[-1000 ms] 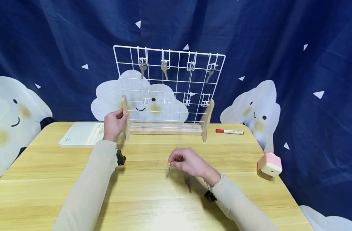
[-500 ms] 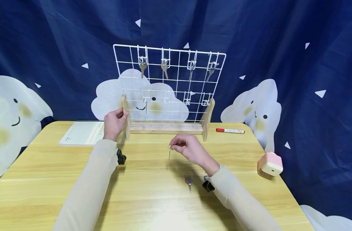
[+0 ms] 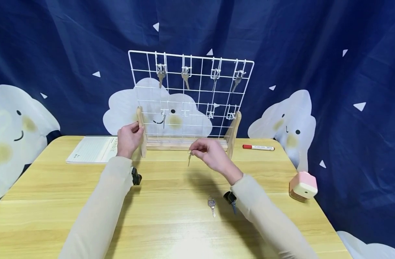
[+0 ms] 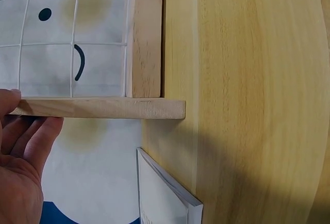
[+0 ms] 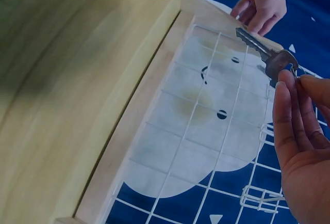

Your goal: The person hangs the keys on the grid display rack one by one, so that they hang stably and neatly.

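My left hand (image 3: 128, 140) grips the left wooden upright (image 4: 103, 108) of a white wire grid rack (image 3: 197, 57), thumb on one side and fingers on the other. In front of the rack, my right hand (image 3: 213, 154) pinches a metal key (image 5: 265, 52) by its ring, the blade hanging down in the head view. Several keys hang from hooks along the grid's top row, such as a brass-toned key (image 3: 185, 75). One silver key (image 3: 164, 120) hangs at the lower left. Another key (image 3: 211, 205) lies on the table beside a darker key (image 3: 234, 207) near my right wrist.
A notepad (image 3: 93, 149) lies left of the rack, and a red-capped marker (image 3: 258, 147) to its right. Near the right table edge stands a pink and cream box-shaped object (image 3: 303, 186). Behind the table (image 3: 165, 216) hangs a blue curtain (image 3: 291, 43) with clouds.
My right hand has lifted the key off the table area and moved it forward toward the rack. The darker key has come into view by my wrist. My left hand stays put.
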{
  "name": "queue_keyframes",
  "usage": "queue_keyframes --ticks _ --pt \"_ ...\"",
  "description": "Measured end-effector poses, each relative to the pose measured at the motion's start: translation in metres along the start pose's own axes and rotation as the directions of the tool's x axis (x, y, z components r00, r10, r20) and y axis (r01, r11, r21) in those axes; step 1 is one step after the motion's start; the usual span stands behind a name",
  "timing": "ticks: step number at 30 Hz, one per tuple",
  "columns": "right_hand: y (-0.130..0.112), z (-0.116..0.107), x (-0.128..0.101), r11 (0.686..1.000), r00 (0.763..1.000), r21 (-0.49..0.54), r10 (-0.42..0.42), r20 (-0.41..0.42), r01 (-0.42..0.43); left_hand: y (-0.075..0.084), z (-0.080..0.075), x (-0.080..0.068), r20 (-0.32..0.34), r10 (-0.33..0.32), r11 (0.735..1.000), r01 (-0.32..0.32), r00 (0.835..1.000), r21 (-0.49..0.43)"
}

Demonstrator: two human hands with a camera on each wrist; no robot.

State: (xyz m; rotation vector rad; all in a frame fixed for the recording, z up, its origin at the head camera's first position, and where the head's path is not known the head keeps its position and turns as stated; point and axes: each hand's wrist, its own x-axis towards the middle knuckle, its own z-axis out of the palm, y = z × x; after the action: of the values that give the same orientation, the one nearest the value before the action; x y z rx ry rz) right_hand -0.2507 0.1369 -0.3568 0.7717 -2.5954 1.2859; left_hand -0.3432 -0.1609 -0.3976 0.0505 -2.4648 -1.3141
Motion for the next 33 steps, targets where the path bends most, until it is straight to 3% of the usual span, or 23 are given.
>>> queue_keyframes --ticks 19,33 --pt "-0.008 -0.013 0.037 0.996 0.998 -0.073 -0.052 -0.030 0.049 0.000 0.002 0.001 -0.012 0.016 1.000 -0.016 1.000 0.003" --pt "-0.021 -0.018 0.065 0.997 0.995 -0.073 -0.022 -0.098 0.015 0.000 0.000 -0.001 -0.015 0.019 1.000 -0.019 1.000 0.007"
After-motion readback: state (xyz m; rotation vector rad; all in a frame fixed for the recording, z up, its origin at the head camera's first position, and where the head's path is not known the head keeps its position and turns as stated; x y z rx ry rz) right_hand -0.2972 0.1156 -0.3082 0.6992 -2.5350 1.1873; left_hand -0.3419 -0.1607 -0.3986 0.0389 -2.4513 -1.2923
